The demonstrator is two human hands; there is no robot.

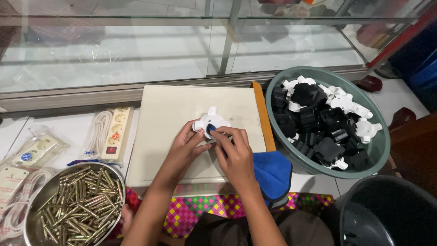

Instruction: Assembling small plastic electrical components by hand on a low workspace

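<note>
A white round junction box (213, 119) with short pipe stubs rests on a cream board (168, 114). My left hand (184, 148) grips its left side and steadies it. The fingers of my right hand (234, 152) pinch a small dark part at the box's open face, pressing into the hole. Both forearms reach up from the bottom of the view.
A green basin (381, 150) at the right holds several white junction boxes and black parts. A steel bowl (75, 205) of brass screws sits lower left. Power strips (116, 132) lie at the left, a blue cloth (273, 171) by my right wrist, a dark bucket (387, 214) lower right, a glass cabinet (218, 45) behind.
</note>
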